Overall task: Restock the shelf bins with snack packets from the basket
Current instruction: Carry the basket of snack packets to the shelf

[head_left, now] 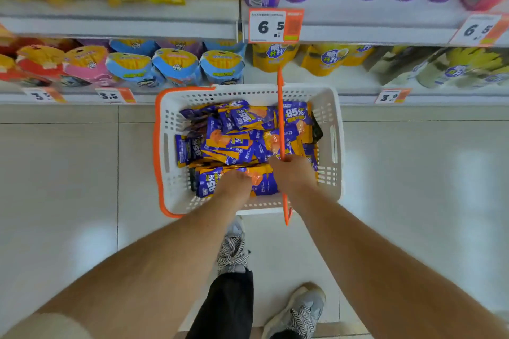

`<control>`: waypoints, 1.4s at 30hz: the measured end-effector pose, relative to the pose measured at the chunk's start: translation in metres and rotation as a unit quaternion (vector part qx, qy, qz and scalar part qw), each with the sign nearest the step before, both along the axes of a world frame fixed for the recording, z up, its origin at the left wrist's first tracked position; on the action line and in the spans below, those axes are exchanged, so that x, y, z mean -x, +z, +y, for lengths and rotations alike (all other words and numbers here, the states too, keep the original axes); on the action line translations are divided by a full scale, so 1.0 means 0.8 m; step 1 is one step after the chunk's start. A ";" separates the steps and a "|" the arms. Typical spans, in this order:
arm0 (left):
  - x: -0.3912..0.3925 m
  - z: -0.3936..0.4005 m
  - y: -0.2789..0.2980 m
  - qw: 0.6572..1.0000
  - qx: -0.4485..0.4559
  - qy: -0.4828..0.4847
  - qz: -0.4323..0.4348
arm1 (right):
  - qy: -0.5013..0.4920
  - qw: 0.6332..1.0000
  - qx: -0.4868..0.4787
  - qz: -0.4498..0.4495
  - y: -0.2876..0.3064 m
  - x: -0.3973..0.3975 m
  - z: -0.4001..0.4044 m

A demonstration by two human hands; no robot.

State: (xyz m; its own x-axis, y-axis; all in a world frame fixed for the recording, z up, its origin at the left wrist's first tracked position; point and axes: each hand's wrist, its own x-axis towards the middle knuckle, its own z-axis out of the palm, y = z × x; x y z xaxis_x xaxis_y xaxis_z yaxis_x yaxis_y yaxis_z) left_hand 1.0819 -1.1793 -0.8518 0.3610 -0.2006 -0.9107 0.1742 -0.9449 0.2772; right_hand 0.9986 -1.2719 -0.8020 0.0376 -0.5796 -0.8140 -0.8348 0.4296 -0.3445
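Observation:
A white plastic basket (329,129) with orange trim stands on the floor below the shelves. It is full of several blue and orange snack packets (237,140) marked 85%. My right hand (292,173) grips the raised orange handle (280,118) above the basket's middle. My left hand (234,181) reaches down into the near side of the basket, fingers among the packets; whether it holds one is hidden.
Shelves (385,33) hold yellow bags, purple tubes and small pouches, with price tags (275,25) on the edges. The lowest shelf edge (82,98) runs just beyond the basket. Pale floor tiles lie all around. My shoes (234,250) stand right behind the basket.

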 end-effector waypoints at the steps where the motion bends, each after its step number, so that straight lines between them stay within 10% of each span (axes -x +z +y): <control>1: -0.012 0.011 0.000 0.998 0.005 -0.033 -0.046 | 0.005 1.000 -0.023 -0.017 -0.005 -0.013 0.010; 8: -0.124 0.078 -0.029 0.938 -0.120 0.038 -0.324 | -0.073 0.994 -0.063 -0.057 -0.052 -0.075 0.046; 14: -0.168 0.087 -0.082 0.957 -0.075 0.245 -0.135 | -0.078 0.991 -0.063 -0.088 -0.064 -0.077 0.056; 21: -0.129 0.096 -0.026 0.947 -0.034 0.087 -0.307 | -0.062 0.996 -0.020 -0.056 -0.039 -0.059 0.044; 31: -0.041 -0.036 0.044 0.963 0.115 0.209 0.124 | -0.085 0.995 -0.056 0.001 -0.015 -0.019 -0.016; 42: -0.036 -0.066 0.034 0.927 0.131 0.278 0.216 | -0.186 0.966 -0.155 -0.090 -0.006 -0.019 -0.074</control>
State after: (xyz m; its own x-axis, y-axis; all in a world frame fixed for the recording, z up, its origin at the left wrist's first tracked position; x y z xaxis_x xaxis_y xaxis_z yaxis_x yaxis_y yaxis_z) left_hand 1.1108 -1.2320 -0.8244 0.0869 -0.3275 -0.9408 0.7625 -0.5859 0.2744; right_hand 1.0142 -1.3311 -0.8070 0.0315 -0.3090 -0.9506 -0.5417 0.7939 -0.2760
